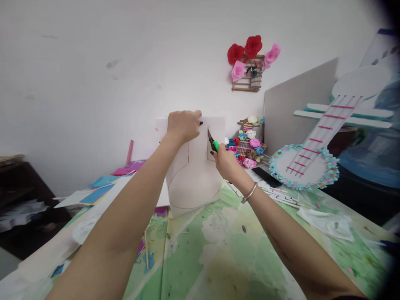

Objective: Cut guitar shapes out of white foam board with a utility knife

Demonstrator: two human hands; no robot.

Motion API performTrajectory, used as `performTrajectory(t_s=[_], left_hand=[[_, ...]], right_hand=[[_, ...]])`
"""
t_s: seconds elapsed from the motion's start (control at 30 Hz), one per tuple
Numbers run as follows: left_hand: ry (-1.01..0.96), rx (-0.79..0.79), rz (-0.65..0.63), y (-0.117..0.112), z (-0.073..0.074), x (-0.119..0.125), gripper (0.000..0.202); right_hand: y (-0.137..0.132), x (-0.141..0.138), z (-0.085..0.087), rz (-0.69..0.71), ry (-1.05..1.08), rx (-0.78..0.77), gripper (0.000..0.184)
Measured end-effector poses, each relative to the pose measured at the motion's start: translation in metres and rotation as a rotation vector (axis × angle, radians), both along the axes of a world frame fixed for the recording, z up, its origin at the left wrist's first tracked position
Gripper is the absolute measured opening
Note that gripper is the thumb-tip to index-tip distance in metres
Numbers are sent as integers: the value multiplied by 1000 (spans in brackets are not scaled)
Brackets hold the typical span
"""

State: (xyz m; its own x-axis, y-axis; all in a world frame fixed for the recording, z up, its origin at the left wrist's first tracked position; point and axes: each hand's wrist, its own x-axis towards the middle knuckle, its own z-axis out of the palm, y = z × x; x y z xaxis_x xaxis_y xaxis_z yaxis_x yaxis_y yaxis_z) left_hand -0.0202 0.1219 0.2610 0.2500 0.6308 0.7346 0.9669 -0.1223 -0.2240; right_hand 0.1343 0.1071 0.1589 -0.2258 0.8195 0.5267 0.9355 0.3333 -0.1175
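Note:
A white board (196, 183) with a brown outline drawn on it stands upright on the table, facing me. My left hand (183, 126) is closed over its top edge. My right hand (227, 163), with a silver bangle at the wrist, grips a green and black utility knife (214, 143). The knife's blade points up and lies against the board at the drawn line on the right. Whether the blade goes through the board cannot be seen.
A green patterned cloth (225, 250) covers the table. At right are a white stringed-instrument craft (304, 162), a black phone (266, 177), several pens (281, 196) and crumpled tissue (326, 223). Coloured paper sheets (103, 189) lie left. Paper flowers (250, 141) stand behind.

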Motion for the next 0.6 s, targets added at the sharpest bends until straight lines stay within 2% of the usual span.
performTrajectory(t_s=[0.6], left_hand=[[6,-14,14,-2,2,2,28]], right_hand=[[-4,3,-15,16,20,-10,23]])
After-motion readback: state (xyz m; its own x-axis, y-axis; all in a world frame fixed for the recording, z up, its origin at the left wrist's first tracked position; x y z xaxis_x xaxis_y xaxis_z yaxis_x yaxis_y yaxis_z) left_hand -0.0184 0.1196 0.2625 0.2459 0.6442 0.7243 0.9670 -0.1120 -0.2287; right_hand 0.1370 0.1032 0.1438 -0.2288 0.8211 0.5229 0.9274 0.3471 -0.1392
